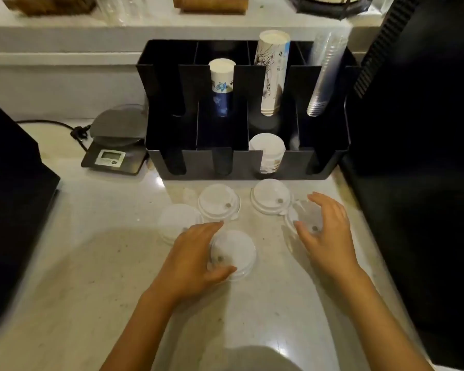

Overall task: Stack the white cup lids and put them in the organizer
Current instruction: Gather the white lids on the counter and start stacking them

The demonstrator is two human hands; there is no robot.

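Observation:
Several white cup lids lie on the pale counter in front of the black organizer (332, 162). My left hand (196, 261) curls around the nearest lid (236, 253), thumb and fingers on its rim. My right hand (330, 228) arches over the rightmost lid (303, 212), fingers touching its edge. Another lid (219, 203) sits between them toward the organizer, one (269, 198) lies right of it, and one (177, 220) lies at the left, partly behind my left hand. Stacked white paper cups (268, 151) fill one front slot of the organizer.
Cup stacks stand in the organizer's rear slots: blue-patterned (221, 87), tall printed (272, 73), clear plastic (323, 76). A digital scale (115, 145) with a cable sits left of it. Dark machines flank the counter at the left (11, 196) and right (418, 183).

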